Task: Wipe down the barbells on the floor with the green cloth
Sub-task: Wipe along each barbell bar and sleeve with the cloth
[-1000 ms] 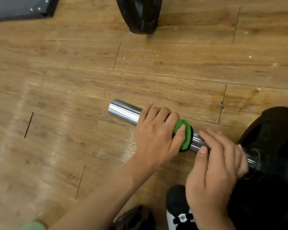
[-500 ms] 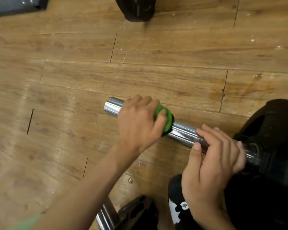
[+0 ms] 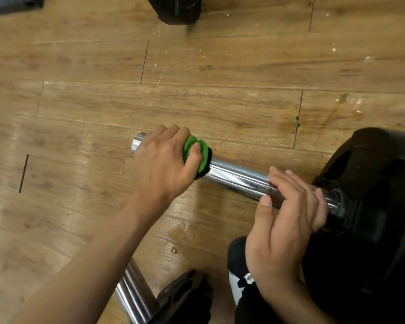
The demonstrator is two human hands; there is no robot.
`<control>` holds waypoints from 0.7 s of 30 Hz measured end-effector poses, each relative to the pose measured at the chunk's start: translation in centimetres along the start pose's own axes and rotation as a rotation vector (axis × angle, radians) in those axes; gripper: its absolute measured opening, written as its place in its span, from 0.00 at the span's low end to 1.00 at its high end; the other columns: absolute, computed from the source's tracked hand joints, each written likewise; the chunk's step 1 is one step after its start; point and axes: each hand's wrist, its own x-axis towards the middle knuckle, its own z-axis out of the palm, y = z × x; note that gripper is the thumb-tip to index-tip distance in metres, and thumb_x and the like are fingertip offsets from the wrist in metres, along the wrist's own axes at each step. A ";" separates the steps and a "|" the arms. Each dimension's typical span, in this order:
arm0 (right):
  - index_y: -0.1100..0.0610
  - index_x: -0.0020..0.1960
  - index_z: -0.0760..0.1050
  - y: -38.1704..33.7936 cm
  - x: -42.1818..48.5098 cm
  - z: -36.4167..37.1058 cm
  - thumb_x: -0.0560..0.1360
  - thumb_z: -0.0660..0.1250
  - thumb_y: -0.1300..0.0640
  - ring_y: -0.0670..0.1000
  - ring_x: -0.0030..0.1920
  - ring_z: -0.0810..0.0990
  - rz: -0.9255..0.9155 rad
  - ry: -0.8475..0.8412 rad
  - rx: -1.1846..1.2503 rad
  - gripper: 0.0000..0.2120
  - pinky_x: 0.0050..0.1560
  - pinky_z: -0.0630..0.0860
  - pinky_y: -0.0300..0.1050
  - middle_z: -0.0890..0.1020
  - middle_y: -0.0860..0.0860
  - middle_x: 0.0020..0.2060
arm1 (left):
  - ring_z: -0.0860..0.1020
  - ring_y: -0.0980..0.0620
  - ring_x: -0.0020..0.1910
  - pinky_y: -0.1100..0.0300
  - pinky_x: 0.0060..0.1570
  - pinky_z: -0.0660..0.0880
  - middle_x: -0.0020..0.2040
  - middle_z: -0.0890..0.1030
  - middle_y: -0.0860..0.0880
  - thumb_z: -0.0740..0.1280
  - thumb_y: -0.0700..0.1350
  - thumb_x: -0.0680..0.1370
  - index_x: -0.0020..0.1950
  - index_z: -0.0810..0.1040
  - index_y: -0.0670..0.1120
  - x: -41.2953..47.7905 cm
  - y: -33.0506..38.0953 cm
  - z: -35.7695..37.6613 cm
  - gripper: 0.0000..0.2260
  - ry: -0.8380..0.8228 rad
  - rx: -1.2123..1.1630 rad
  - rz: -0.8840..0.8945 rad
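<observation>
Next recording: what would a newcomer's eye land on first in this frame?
The bright green cloth stands out at centre, bunched round the chrome bar near its free end and gripped by the left hand. To the right, the right hand curls its fingers over the same bar, just beside the big black weight plate at the right edge. All of it lies on a worn wooden floor.

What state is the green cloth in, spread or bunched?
Bunched. The green cloth shows wadded folds, gripped in the left hand around the barbell sleeve near its free end.
</observation>
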 end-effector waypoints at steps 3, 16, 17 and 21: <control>0.57 0.60 0.78 -0.6 0.4 -0.3 0.80 0.58 0.59 0.48 0.68 0.75 0.031 0.034 0.048 0.13 0.77 0.56 0.53 0.82 0.49 0.61 | 0.74 0.45 0.37 0.50 0.39 0.65 0.36 0.77 0.47 0.60 0.52 0.80 0.39 0.76 0.44 -0.6 5.2 1.6 0.15 0.030 -0.031 0.095; 0.44 0.62 0.79 -6.0 13.2 -11.8 0.75 0.67 0.45 0.46 0.57 0.74 -0.069 -0.264 -0.269 0.16 0.70 0.68 0.52 0.74 0.40 0.52 | 0.74 0.44 0.38 0.51 0.40 0.63 0.38 0.78 0.47 0.63 0.57 0.81 0.41 0.74 0.48 2.8 12.1 3.2 0.15 0.005 -0.075 0.114; 0.44 0.63 0.79 -5.2 14.0 -12.8 0.73 0.68 0.44 0.48 0.61 0.73 -0.061 -0.245 -0.313 0.19 0.75 0.65 0.59 0.75 0.42 0.54 | 0.75 0.44 0.40 0.50 0.42 0.64 0.40 0.78 0.47 0.63 0.57 0.81 0.43 0.76 0.47 2.7 13.8 3.6 0.15 0.009 -0.094 0.143; 0.43 0.78 0.67 -2.3 14.7 -13.9 0.75 0.63 0.36 0.51 0.74 0.68 0.187 -0.365 -0.370 0.33 0.77 0.61 0.52 0.72 0.46 0.74 | 0.75 0.42 0.41 0.49 0.42 0.66 0.41 0.79 0.45 0.61 0.57 0.81 0.45 0.78 0.46 3.8 16.8 4.8 0.16 0.056 -0.119 0.268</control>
